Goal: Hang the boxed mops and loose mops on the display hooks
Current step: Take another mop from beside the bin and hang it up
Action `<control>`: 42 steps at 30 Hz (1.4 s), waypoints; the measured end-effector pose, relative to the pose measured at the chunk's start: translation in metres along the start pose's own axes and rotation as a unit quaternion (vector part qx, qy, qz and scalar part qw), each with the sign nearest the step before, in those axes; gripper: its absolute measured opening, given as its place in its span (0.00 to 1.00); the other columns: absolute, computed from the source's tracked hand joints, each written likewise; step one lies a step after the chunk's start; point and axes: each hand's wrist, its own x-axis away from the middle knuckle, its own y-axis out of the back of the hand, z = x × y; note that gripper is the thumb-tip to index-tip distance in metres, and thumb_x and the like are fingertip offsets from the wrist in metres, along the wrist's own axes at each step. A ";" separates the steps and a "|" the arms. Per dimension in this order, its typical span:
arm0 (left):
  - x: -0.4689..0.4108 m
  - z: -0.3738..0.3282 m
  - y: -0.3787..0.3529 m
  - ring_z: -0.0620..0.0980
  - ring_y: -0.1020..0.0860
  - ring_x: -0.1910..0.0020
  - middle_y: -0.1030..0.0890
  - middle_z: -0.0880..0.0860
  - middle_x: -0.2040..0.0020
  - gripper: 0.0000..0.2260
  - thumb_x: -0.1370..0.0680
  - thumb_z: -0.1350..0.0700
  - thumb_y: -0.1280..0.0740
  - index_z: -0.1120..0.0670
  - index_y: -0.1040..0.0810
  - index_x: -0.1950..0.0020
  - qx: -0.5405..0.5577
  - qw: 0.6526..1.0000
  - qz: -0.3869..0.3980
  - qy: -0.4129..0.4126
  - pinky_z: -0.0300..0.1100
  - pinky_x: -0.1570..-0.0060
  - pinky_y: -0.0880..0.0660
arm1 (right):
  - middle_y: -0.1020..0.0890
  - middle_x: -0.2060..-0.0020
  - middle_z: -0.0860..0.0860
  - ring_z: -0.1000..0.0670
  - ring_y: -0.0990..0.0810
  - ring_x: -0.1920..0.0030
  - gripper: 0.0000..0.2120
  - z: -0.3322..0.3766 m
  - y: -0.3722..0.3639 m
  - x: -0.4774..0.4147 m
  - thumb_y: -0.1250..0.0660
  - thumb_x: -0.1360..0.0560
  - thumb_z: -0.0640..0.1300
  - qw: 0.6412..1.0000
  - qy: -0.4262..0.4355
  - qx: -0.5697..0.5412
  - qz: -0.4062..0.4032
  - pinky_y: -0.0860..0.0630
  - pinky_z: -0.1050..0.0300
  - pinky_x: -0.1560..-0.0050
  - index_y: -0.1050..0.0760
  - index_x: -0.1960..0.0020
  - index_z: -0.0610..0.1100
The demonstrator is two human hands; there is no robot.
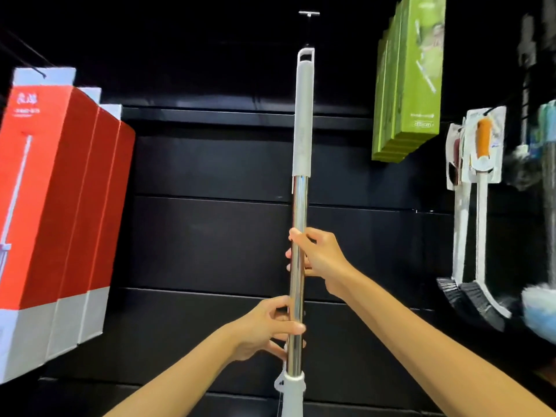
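Observation:
A loose mop (301, 139) stands upright in the middle, with a grey grip on top and a shiny metal pole below. Its top hanging slot sits just below the display hook (308, 14) on the black wall; whether it hangs on the hook I cannot tell. My right hand (316, 257) grips the pole at mid height. My left hand (267, 326) grips it lower, just above the white collar. The mop head is out of view below. Red and white boxed mops (57, 206) hang at the left. Green boxed mops (406, 85) hang at the upper right.
Carded brushes (481, 182) with white handles and dark bristles hang at the right, with fluffy dusters (538, 311) beyond them. The black slatted wall panel (210, 236) spans the middle behind the mop.

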 end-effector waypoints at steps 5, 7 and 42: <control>-0.023 -0.015 0.011 0.55 0.18 0.46 0.23 0.62 0.40 0.18 0.26 0.57 0.29 0.52 0.28 0.38 -0.006 1.000 -0.011 -0.023 0.54 0.50 0.20 | 0.18 0.58 0.45 0.47 0.16 0.59 0.14 0.008 0.007 -0.028 0.37 0.22 0.51 1.000 0.012 0.009 -0.009 0.17 0.56 0.60 0.25 0.45 0.41; -0.030 -0.019 0.015 0.55 0.18 0.46 0.23 0.61 0.41 0.16 0.25 0.57 0.29 0.53 0.28 0.39 -0.011 0.999 -0.020 -0.032 0.52 0.51 0.19 | 0.18 0.58 0.45 0.49 0.17 0.59 0.14 0.012 0.008 -0.036 0.37 0.22 0.51 1.000 0.015 0.008 -0.014 0.21 0.63 0.69 0.25 0.44 0.41; -0.098 0.002 0.051 0.50 0.17 0.55 0.21 0.53 0.50 0.11 0.24 0.59 0.31 0.52 0.27 0.43 -0.019 0.999 -0.026 -0.039 0.46 0.55 0.18 | 0.19 0.49 0.42 0.49 0.18 0.56 0.14 -0.029 0.000 -0.116 0.39 0.21 0.51 0.999 -0.035 0.009 -0.032 0.25 0.61 0.68 0.27 0.43 0.42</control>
